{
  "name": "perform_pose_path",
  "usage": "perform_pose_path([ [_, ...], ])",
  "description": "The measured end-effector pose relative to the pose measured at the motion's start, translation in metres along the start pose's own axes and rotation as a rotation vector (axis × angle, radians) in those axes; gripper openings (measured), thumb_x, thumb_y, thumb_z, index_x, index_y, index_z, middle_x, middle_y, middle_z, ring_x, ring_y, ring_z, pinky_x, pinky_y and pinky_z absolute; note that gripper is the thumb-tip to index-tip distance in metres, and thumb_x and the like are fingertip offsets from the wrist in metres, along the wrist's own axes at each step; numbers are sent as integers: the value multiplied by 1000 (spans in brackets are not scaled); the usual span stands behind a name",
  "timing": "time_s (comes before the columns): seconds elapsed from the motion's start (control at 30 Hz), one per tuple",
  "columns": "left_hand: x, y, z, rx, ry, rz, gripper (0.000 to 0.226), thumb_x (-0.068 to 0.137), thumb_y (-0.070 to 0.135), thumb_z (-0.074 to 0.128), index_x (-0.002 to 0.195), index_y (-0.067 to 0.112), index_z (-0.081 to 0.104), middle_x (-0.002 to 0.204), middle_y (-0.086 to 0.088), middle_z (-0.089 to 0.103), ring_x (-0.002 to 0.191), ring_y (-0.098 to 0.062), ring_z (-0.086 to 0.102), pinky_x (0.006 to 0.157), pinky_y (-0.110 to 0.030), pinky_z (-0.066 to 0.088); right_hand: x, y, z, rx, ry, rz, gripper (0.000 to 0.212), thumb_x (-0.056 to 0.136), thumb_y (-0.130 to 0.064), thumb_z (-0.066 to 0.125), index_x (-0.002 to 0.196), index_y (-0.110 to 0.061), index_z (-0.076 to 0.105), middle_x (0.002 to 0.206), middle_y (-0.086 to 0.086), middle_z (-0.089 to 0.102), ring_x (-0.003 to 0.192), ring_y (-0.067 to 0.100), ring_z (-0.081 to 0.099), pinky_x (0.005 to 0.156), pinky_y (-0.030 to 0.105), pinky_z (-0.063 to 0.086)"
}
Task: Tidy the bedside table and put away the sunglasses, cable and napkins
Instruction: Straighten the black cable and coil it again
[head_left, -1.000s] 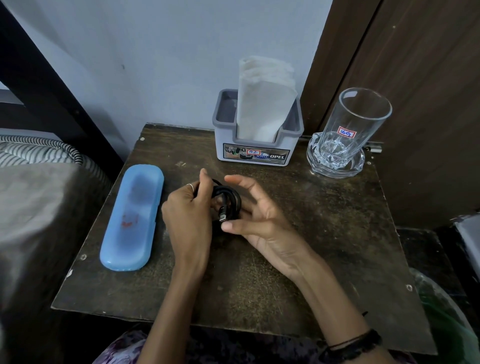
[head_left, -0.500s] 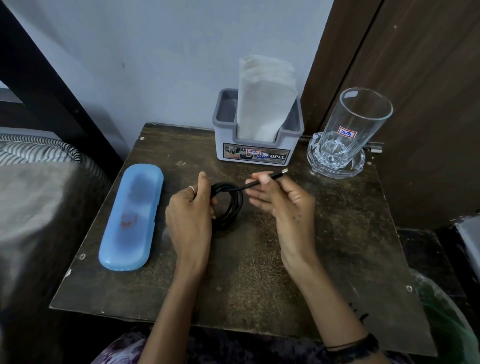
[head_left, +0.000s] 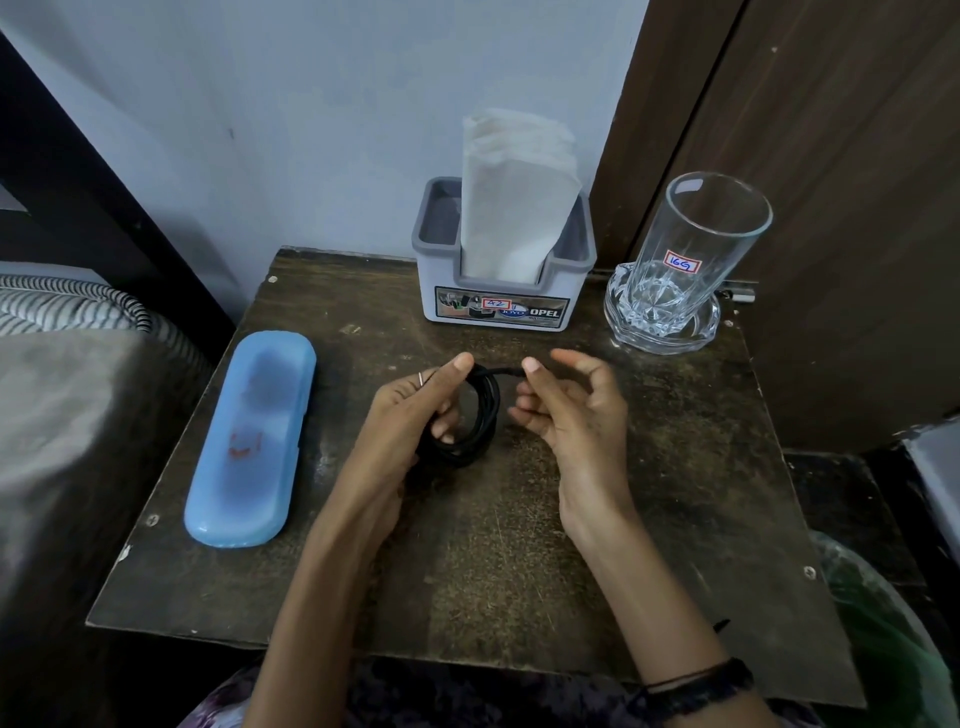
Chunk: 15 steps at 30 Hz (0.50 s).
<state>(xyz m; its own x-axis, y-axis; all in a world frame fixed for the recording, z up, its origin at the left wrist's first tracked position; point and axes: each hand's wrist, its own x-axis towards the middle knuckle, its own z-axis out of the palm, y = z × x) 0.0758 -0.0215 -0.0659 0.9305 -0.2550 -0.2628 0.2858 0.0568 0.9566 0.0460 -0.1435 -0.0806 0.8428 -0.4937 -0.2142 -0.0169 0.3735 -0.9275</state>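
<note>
A coiled black cable (head_left: 480, 415) is held upright above the middle of the dark wooden bedside table (head_left: 519, 545). My left hand (head_left: 410, 415) grips the coil, thumb on top and fingers through the loop. My right hand (head_left: 571, 410) pinches the cable's short free end at the top of the coil between thumb and forefinger. A closed light blue glasses case (head_left: 252, 436) lies along the table's left side. White napkins (head_left: 514, 197) stand in a grey holder (head_left: 501, 301) at the back.
An empty drinking glass (head_left: 691, 249) stands in a glass dish (head_left: 662, 332) at the back right, beside a brown door. A bed with striped bedding (head_left: 62, 312) is on the left. A green plastic bag (head_left: 883, 623) sits low at the right.
My right hand drew the free end out to the right, then brought it back to the top of the coil. The left hand kept hold of the coil.
</note>
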Motion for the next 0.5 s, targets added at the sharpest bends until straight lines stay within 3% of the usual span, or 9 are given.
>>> perform_pose_path([
  [0.07, 0, -1, 1, -27, 0, 18, 44, 87, 37, 52, 50, 18, 35, 39, 6, 34, 41, -7, 35, 43, -11, 34, 0, 5, 0, -197, -1, -86, 7, 87, -9, 62, 92, -9, 67, 73, 4, 63, 62, 8, 58, 56, 19, 52],
  [0.13, 0, -3, 4, -66, 6, 35, 45, 89, 36, 50, 51, 17, 36, 40, 7, 33, 43, -7, 35, 44, -12, 33, -1, 8, 2, -322, -18, -148, 14, 89, -14, 59, 88, -8, 72, 74, 5, 66, 64, 7, 59, 61, 24, 54],
  [0.27, 3, -5, 6, -115, 30, 77, 44, 92, 35, 45, 54, 18, 36, 41, 8, 33, 44, -6, 34, 44, -13, 32, -5, 7, 8, -392, -120, -176, 20, 88, -22, 56, 98, -15, 73, 91, 6, 70, 81, 10, 67, 79, 33, 55],
  [0.37, 3, -5, 5, -125, 34, 84, 44, 93, 36, 44, 54, 18, 35, 41, 8, 32, 44, -6, 32, 44, -13, 32, -6, 5, 7, -558, -159, -222, 20, 86, -13, 62, 103, -17, 72, 96, -1, 66, 93, 9, 64, 89, 33, 52],
  [0.5, 2, -7, 8, -116, 25, 74, 45, 92, 37, 45, 51, 19, 38, 42, 8, 33, 43, -5, 34, 43, -12, 33, -5, 3, 3, -450, -206, -162, 18, 86, -5, 60, 96, -13, 73, 93, 0, 73, 90, 9, 68, 83, 27, 54],
])
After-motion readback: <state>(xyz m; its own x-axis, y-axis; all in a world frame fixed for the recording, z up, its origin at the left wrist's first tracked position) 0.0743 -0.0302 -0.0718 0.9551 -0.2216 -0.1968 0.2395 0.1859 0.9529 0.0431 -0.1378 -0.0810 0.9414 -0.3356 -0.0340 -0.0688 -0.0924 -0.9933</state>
